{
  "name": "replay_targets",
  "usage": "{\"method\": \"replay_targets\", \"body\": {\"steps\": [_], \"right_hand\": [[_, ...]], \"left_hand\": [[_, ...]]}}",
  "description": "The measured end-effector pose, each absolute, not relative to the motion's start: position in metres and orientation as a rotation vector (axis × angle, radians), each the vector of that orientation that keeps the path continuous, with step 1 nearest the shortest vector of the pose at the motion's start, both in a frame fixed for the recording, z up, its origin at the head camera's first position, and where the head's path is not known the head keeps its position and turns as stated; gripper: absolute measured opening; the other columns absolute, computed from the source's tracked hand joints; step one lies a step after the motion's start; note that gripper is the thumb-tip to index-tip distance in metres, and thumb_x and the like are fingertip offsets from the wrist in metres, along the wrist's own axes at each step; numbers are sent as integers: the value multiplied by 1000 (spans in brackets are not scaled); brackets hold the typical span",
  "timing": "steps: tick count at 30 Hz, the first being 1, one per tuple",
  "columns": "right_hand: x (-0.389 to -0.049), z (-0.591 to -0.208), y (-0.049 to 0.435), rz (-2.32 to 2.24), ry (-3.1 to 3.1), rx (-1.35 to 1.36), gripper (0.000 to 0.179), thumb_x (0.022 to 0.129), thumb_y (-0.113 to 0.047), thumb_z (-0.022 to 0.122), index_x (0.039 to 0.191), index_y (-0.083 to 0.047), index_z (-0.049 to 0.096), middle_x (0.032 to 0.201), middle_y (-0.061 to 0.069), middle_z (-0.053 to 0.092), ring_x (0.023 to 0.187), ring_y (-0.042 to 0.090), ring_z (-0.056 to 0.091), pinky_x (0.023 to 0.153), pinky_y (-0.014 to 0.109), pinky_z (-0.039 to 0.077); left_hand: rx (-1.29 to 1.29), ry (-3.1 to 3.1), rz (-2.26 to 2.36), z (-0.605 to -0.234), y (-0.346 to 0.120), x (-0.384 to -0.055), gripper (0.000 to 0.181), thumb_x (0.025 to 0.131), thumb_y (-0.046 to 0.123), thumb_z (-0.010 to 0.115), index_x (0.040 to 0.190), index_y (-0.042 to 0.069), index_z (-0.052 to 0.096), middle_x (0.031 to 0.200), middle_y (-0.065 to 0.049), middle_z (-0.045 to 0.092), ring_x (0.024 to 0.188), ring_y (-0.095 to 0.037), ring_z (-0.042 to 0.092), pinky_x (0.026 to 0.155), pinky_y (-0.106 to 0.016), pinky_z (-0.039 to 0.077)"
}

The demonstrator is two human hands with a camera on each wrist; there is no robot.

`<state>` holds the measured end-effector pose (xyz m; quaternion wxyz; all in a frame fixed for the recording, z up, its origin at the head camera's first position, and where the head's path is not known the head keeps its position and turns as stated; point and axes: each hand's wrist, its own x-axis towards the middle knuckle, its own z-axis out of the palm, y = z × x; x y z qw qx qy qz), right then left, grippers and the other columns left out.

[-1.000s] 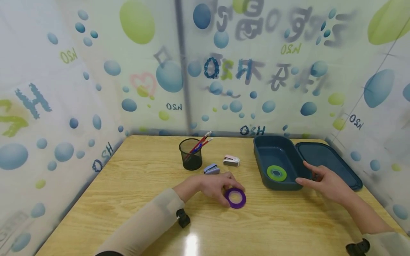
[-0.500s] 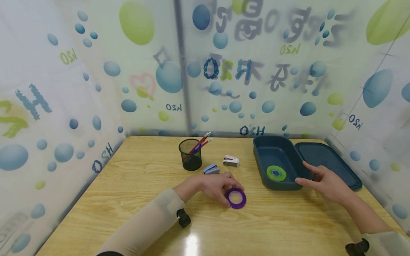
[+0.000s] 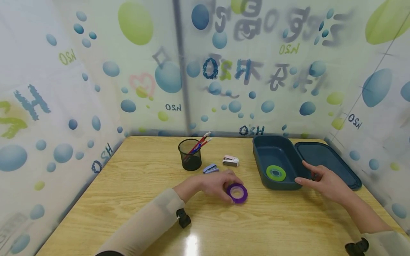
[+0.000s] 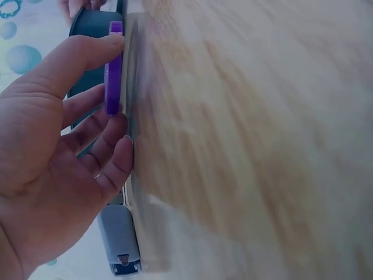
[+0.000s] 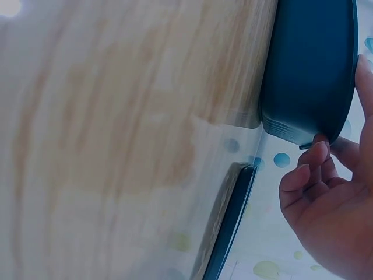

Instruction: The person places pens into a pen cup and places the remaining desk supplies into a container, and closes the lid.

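Here, both your hands are busy: purple roll [image 4: 113, 76] in one, box [image 3: 278, 156] corner in the other.
Your left hand [image 3: 215, 185] pinches the roll between thumb and fingers, the others loosely bent, in front of the blue stapler [image 3: 210, 169] and left of the box; whether the roll touches the tabletop [image 3: 128, 199] you cannot tell. Your right hand [image 3: 326, 183] is partly open, thumb and forefinger holding the box's near right corner. A green roll [image 3: 269, 173] lies inside the box, the lid [image 3: 326, 160] just beside it. Behind the blue stapler stand a pink stapler [image 3: 230, 161] and pen cup [image 3: 192, 163].
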<state>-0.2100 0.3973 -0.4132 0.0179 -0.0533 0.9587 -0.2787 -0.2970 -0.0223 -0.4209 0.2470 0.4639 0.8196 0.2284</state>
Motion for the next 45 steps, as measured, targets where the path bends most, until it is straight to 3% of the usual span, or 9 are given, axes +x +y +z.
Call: {"method": "replay_targets", "body": {"steps": [7,11,16,22,30,37,45], "right_hand": [[-212,-412,397,-905,2969,-202,95,104,-52,74,169,3,33,93,7,42,65,16,37,57,34,34],[-211,-412,398,-888,2970,-192,95,104,-53,73,169,2,33,99,8,43,69,16,39,59,33,34],[-209,-412,398,-850,2983,-187,92,105,-52,72,170,1,34,107,10,45,79,16,42,63,32,34],[-209,-412,397,-845,2992,-188,91,105,-51,73,170,0,34,106,9,44,78,16,41,63,32,34],[-210,-415,398,-859,2988,-207,91,105,-50,73,169,2,33,101,7,42,72,15,39,61,32,33],[-210,-415,399,-883,2990,-215,92,104,-51,74,169,3,35,98,7,40,70,15,38,59,33,33],[-210,-415,399,-870,2987,-186,92,104,-52,73,169,2,35,103,9,41,78,16,41,62,33,33]], "left_hand": [[1260,2300,721,-414,-16,-298,71,95,28,89,158,17,58,149,-6,55,113,-8,57,99,-20,50],[1262,2304,788,-409,-13,-298,73,94,25,90,159,16,57,151,-8,53,110,-9,56,98,-21,51],[1304,2323,834,-407,-8,-301,76,93,25,90,160,11,56,143,-7,56,109,-10,56,96,-21,51],[1338,2354,889,-399,0,-303,74,92,24,90,157,11,58,139,-7,58,111,-14,55,93,-24,51],[1314,2364,978,-386,17,-312,69,93,24,89,155,15,60,138,-5,58,118,-29,57,104,-42,56],[1279,2397,989,-373,36,-319,69,94,26,89,156,16,60,141,-5,58,123,-29,55,95,-25,49],[1278,2469,953,-370,58,-331,70,94,33,89,156,21,60,136,-1,57,127,-26,53,95,-25,49]]}}
